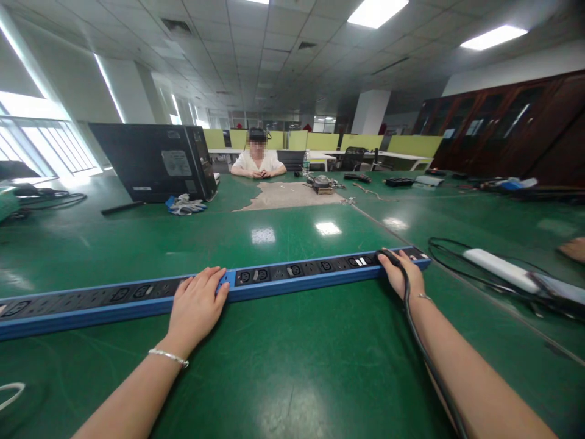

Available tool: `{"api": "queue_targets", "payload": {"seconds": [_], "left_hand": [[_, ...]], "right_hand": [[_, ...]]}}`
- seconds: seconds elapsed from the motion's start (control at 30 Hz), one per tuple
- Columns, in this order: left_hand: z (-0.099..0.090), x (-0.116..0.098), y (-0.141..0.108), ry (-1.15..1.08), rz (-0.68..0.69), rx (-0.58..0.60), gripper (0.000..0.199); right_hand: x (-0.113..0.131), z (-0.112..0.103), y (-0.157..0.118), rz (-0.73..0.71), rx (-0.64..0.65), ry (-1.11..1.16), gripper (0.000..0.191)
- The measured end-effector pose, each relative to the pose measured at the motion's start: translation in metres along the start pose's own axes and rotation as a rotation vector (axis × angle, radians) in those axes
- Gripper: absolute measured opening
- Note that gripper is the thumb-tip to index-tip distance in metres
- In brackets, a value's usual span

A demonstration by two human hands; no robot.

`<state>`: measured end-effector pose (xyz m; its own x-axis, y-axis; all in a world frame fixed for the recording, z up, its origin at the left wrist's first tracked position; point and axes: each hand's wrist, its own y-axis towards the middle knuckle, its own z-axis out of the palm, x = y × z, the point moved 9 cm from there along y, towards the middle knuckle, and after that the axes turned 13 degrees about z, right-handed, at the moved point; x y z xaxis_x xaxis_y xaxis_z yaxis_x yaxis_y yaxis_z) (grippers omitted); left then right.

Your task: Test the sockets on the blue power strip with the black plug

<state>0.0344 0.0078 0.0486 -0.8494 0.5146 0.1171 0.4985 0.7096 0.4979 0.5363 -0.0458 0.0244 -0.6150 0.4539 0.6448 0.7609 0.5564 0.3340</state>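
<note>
A long blue power strip with black sockets lies across the green table. My left hand rests on it left of the middle, fingers spread over the top and its blue joint. Near the strip's right end, my right hand holds a black cable plug at the sockets, with the fingers wrapped round it. Whether the plug sits in a socket is hidden. From the plug, the black cable runs down along my right forearm.
A black computer case and gloves stand at the back left. A person sits across the green table. White power strip and black cables lie right. Part of another hand shows at the right edge.
</note>
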Motion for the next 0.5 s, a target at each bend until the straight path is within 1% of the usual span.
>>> {"api": "queue_targets", "payload": {"seconds": [0.07,0.13,0.2,0.33,0.43,0.5], "left_hand": [[-0.001,0.000,0.000,0.000,0.005,-0.014,0.043],[-0.001,0.000,0.000,0.001,0.010,-0.024,0.042],[-0.001,0.000,0.000,0.005,0.010,-0.022,0.042],[0.000,0.000,0.000,0.018,0.009,-0.008,0.042],[0.001,0.000,0.000,0.024,0.007,-0.003,0.042],[0.001,0.000,0.000,0.027,0.006,0.003,0.042]], "right_hand": [[0.000,-0.002,-0.001,-0.026,-0.022,-0.038,0.043],[0.000,-0.004,-0.002,-0.058,-0.074,-0.025,0.043],[0.002,-0.006,-0.003,-0.094,-0.116,0.026,0.042],[0.007,-0.008,-0.003,-0.132,-0.147,0.156,0.043],[0.003,-0.020,-0.002,-0.103,-0.211,0.285,0.046],[-0.008,-0.031,0.000,-0.050,-0.281,0.392,0.047]]}}
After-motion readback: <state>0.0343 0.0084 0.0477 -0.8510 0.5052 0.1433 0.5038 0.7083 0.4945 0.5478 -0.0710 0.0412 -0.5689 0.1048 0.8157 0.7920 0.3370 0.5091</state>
